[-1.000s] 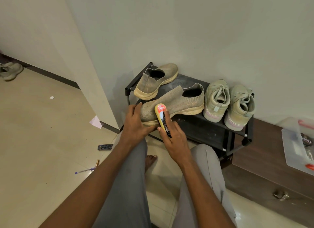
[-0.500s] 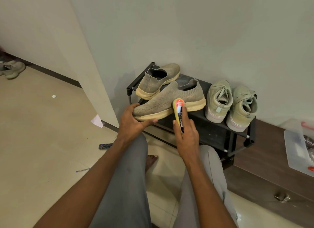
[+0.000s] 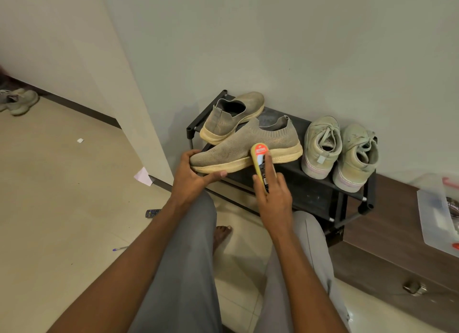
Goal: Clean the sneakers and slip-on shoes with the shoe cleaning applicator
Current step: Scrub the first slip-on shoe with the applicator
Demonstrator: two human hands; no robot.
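Rack (image 3: 320, 183) partly hidden by slip-on shoe (image 3: 248, 146).

Pale walls (image 3: 298, 47) meet a glossy cream tiled floor (image 3: 62, 196) with dark skirting (image 3: 82, 108); brown wooden cabinet (image 3: 397, 245) at right

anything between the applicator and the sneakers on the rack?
Nothing visible. The applicator in the right hand sits against the front slip-on; bare rack top separates it from the sneakers beside that shoe's heel.
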